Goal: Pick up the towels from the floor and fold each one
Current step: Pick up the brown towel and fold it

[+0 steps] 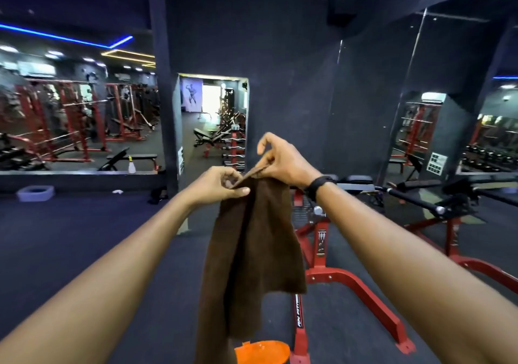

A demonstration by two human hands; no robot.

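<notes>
A dark brown towel (252, 251) hangs in front of me at chest height, draped in long folds down toward the floor. My left hand (221, 185) pinches its top edge on the left. Close beside it, my right hand (280, 161) pinches the same edge between thumb and fingers, with the index finger raised. A black band sits on my right wrist. The towel's lower end drops out of the bottom of the view.
A red weight machine frame (344, 276) stands on the dark floor to the right, its black bar (412, 199) reaching across. An orange object (263, 352) lies at the bottom. A grey basin (36, 192) and spray bottle (131, 165) sit by the mirror wall at left.
</notes>
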